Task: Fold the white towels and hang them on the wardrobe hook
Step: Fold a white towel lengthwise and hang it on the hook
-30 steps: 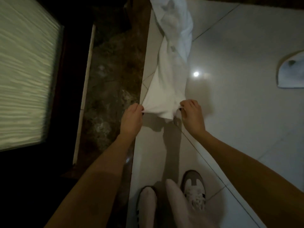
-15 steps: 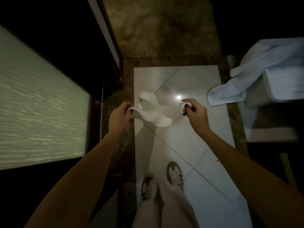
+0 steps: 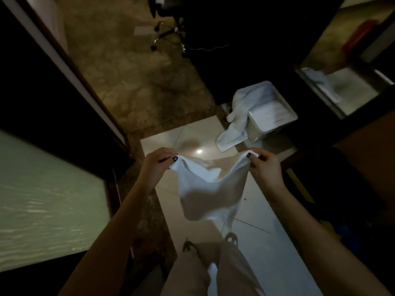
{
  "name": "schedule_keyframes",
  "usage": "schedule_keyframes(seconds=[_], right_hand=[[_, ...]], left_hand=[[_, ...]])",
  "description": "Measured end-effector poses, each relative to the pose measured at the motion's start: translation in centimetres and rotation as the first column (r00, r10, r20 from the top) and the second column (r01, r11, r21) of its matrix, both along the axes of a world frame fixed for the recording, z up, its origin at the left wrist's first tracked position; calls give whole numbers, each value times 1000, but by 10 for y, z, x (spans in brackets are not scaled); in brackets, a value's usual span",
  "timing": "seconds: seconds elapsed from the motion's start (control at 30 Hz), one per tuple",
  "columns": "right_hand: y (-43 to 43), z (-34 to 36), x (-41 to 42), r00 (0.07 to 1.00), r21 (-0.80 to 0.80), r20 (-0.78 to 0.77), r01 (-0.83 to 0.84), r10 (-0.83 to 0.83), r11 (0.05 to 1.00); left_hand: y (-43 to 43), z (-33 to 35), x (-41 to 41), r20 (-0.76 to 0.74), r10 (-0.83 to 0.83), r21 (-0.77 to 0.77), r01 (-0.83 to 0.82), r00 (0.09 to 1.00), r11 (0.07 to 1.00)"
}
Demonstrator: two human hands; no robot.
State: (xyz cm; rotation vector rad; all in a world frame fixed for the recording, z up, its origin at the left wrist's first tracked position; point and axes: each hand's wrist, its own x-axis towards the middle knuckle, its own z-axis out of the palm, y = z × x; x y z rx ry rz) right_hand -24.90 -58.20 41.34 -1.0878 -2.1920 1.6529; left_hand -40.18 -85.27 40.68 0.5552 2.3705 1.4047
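A white towel [image 3: 208, 193] hangs in the air in front of me, sagging in the middle. My left hand [image 3: 157, 165] pinches its upper left corner and my right hand [image 3: 264, 167] pinches its upper right corner. The towel's lower end dangles above my shoes and the pale floor tiles. Further right, another white towel [image 3: 239, 122] is draped over the edge of a light-coloured bin [image 3: 275, 122] and spills onto the floor. No wardrobe hook shows in this view.
A frosted glass panel [image 3: 49, 197] in a dark frame stands at my left. A wheeled office chair base [image 3: 168, 37] sits on the brown carpet ahead. Dark furniture fills the right side, with a mirror [image 3: 342, 86] at upper right. Pale tiles [image 3: 267, 253] lie underfoot.
The towel has come up off the floor and now hangs spread between both hands, which have moved further apart. My view has swung, bringing the bin and the chair into sight.
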Motion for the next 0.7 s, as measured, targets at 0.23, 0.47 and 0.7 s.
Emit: schedule_keyframes(seconds=[0.23,0.47,0.7], right_hand=[[18,82,86,995,74,-60,89,-84,993],[52,146,186,975,120,-149,182,-163,976],[85,198,292,954,156,-204,253,-220,955]], left_hand=[[64,71,56,-27,-215,8,216,976,976],[136,130,107,3,-393,145,388,920,910],[204,188,175,-50,-459,276,454,887,847]])
